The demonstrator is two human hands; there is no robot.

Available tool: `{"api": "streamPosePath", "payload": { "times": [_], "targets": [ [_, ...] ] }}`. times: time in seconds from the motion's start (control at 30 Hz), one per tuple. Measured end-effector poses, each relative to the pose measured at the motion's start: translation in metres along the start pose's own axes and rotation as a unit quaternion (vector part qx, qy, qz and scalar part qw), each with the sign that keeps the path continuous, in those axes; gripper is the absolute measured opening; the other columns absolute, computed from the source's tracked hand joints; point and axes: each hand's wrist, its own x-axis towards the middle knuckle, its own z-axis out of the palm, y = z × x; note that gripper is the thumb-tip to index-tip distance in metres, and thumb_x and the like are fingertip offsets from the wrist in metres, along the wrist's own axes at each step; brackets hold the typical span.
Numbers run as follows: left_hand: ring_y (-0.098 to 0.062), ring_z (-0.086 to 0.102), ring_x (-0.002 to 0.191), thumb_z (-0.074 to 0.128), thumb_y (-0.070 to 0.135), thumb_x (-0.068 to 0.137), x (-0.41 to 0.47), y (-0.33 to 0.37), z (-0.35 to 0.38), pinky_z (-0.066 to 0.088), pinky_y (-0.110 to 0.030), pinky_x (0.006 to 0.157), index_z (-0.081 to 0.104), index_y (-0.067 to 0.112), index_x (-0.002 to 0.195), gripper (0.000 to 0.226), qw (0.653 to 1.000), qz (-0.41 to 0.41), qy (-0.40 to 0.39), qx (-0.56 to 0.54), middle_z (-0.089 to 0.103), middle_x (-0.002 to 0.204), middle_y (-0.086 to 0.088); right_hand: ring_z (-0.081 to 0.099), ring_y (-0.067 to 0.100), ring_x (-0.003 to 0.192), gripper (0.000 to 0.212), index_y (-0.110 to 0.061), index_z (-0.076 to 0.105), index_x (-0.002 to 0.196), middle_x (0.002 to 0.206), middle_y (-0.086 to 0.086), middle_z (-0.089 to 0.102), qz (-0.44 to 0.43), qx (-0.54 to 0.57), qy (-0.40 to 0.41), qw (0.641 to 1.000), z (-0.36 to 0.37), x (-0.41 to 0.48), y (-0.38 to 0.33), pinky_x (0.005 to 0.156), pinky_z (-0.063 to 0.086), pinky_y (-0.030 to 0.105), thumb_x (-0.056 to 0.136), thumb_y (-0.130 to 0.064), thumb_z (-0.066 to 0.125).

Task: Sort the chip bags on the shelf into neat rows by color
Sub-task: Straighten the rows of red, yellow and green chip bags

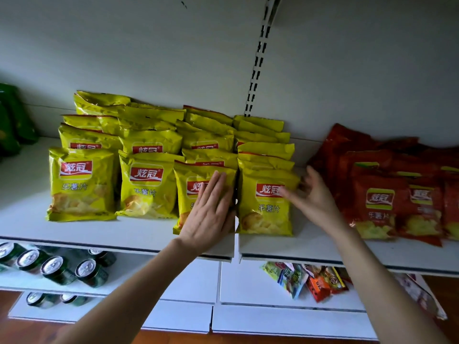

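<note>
Here, squaring up the two front yellow bags. Left hand (pixel 211 214) laid flat, fingers together and extended, palm pressed against the face of the third-row front bag (pixel 191 194). Right hand (pixel 314 194) open and spread, fingers loosely curved, fingertips at the right edge of the fourth-row front bag (pixel 267 202), gripping nothing.

Between the two hands, only that fourth-row bag; behind both hands, four files of yellow bags (pixel 154 135) running back to the wall. Left of the left hand, two more front bags (pixel 82 184), leaning back and fairly even. Right of the right hand, well apart across bare shelf (pixel 310 242), a looser pile of red bags (pixel 387 194), overlapping and not yet in files. Far left, a glimpse of green bags (pixel 12 120).

To do this well, probably: keep the left palm flat and light, steadying rather than crushing, since chips break and air-filled bags slip. Nudge with the right fingertips from the side, closing the dark gap between the two fronts without overlapping them. Bring both lower edges level with the two bags further left, parallel to the shelf lip. Mind the seam between shelf boards under the left wrist, a likely snag for a bag corner. Red pile best left for afterwards.
</note>
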Motion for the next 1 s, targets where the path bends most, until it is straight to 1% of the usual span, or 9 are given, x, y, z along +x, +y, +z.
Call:
{"api": "streamPosePath", "payload": {
  "times": [0.1,0.2,0.33,0.53,0.67,0.73,0.8,0.87,1.0],
  "targets": [
    [-0.020,-0.003,0.147,0.028,0.039,0.100,-0.005,-0.008,-0.005,0.014,-0.050,0.114,0.040,0.005,0.128,0.045,0.998,0.031,0.018,0.049,0.026,0.146,-0.017,0.052,0.017,0.116,0.093,-0.014,0.035,0.134,0.124,-0.003,0.053,0.001,0.025,-0.013,1.000,0.026,-0.023,0.010,0.096,0.043,0.033,0.057,-0.050,0.075],
    [-0.024,0.000,0.147,0.023,0.050,0.099,-0.005,-0.014,-0.005,0.002,-0.054,0.112,0.041,0.015,0.133,0.052,0.993,0.019,0.005,0.116,0.031,0.146,-0.017,0.057,0.018,0.109,0.081,-0.013,0.041,0.131,0.119,0.000,0.058,-0.003,0.062,0.042,0.997,0.044,-0.022,0.017,0.088,0.046,0.030,0.063,-0.038,0.079],
    [-0.024,0.003,0.146,0.018,0.054,0.098,0.004,-0.023,0.002,0.005,-0.055,0.109,0.037,0.019,0.138,0.056,0.991,0.029,-0.031,0.123,0.041,0.144,-0.020,0.054,0.014,0.107,0.077,-0.007,0.038,0.133,0.123,0.006,0.056,-0.061,0.066,0.110,0.990,0.057,-0.013,0.010,0.083,0.041,0.019,0.070,-0.024,0.079],
    [-0.019,-0.007,0.146,0.018,0.057,0.097,0.007,-0.032,0.006,0.001,-0.054,0.111,0.031,0.018,0.142,0.061,0.992,0.033,-0.036,0.116,0.026,0.150,-0.017,0.052,0.019,0.114,0.092,-0.007,0.032,0.138,0.130,0.008,0.052,-0.070,0.072,0.112,0.989,0.071,-0.012,0.009,0.086,0.038,0.015,0.062,-0.042,0.071],
    [-0.023,-0.009,0.146,0.025,0.068,0.089,0.005,-0.030,0.002,0.006,-0.066,0.103,0.029,0.028,0.143,0.067,0.994,0.053,-0.036,0.089,0.017,0.151,-0.017,0.052,0.015,0.114,0.100,-0.013,0.030,0.139,0.131,0.004,0.051,-0.071,0.064,0.096,0.991,0.071,-0.017,0.012,0.087,0.041,0.017,0.059,-0.058,0.068],
    [-0.026,-0.006,0.146,0.032,0.071,0.083,0.006,-0.028,0.000,0.006,-0.069,0.098,0.030,0.032,0.142,0.071,0.992,0.062,-0.044,0.103,0.017,0.152,-0.015,0.049,0.016,0.119,0.100,-0.013,0.026,0.141,0.135,0.006,0.046,-0.076,0.053,0.098,0.991,0.071,-0.018,0.013,0.092,0.039,0.019,0.061,-0.052,0.073],
    [-0.031,0.008,0.144,0.034,0.073,0.079,0.008,-0.026,0.000,0.007,-0.070,0.098,0.031,0.031,0.141,0.075,0.990,0.056,-0.054,0.121,0.018,0.152,-0.014,0.034,0.019,0.133,0.105,-0.011,0.017,0.145,0.146,0.009,0.032,-0.078,0.035,0.103,0.991,0.069,-0.021,0.014,0.104,0.031,0.024,0.066,-0.037,0.081],
    [-0.033,0.017,0.141,0.034,0.074,0.076,0.010,-0.024,-0.001,0.009,-0.069,0.099,0.031,0.029,0.142,0.080,0.988,0.049,-0.062,0.134,0.018,0.152,-0.014,0.023,0.019,0.139,0.109,-0.010,0.011,0.146,0.151,0.011,0.022,-0.101,0.014,0.088,0.991,0.065,-0.023,0.017,0.110,0.025,0.028,0.065,-0.034,0.079],
    [-0.034,0.018,0.140,0.035,0.075,0.075,0.011,-0.024,-0.003,0.009,-0.068,0.100,0.030,0.027,0.144,0.084,0.986,0.047,-0.075,0.140,0.020,0.152,-0.016,0.016,0.011,0.136,0.114,-0.021,0.000,0.142,0.152,0.011,0.015,-0.133,-0.053,-0.015,0.990,0.057,-0.023,0.022,0.105,0.018,0.014,0.058,-0.042,0.075]
  ]
}}
